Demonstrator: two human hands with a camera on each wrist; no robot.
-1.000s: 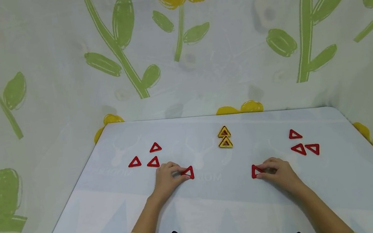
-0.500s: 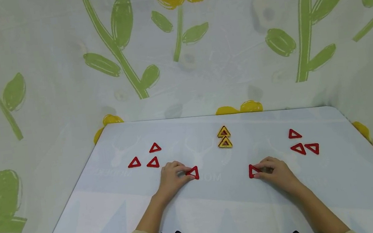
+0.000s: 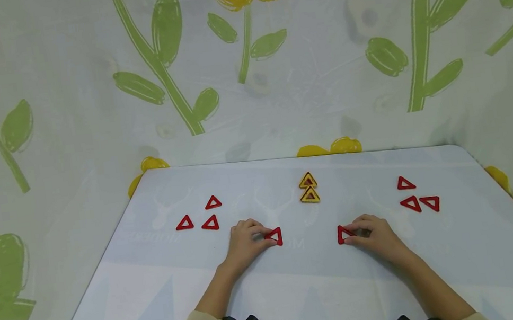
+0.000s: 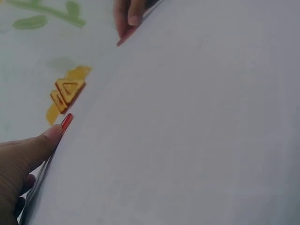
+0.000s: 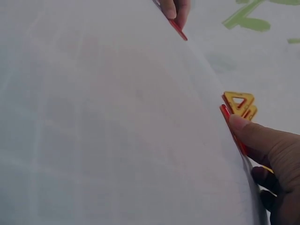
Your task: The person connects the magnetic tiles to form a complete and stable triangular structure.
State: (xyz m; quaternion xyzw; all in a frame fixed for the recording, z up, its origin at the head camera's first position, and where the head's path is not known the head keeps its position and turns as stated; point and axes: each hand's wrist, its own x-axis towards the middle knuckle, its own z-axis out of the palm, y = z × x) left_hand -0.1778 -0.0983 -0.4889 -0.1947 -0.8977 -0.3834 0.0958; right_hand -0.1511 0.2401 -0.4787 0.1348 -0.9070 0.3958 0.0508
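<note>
My left hand (image 3: 247, 245) pinches a red open-centred triangle (image 3: 279, 235) between thumb and fingers, low over the middle of the table. Facing it from the right, my right hand (image 3: 379, 238) pinches a second red triangle (image 3: 340, 235) by one corner. A gap of bare tabletop separates the two pieces, each with a straight side turned toward the other. In the left wrist view the thumb lies along the red piece (image 4: 67, 123), which shows nearly edge-on. The right wrist view has the other red piece (image 5: 226, 115) under the thumb, edge-on too.
Two yellow triangles (image 3: 310, 195) stand in a column beyond the hands, at the back centre. Three red triangles (image 3: 210, 223) lie at the back left, and three more red triangles (image 3: 410, 204) at the back right. A flower-patterned curtain (image 3: 305, 84) hangs behind the white table (image 3: 303, 303).
My left hand has moved right with its red triangle, and my right hand a little left with its own. The gap between the two pieces has narrowed. The other triangles have stayed put.
</note>
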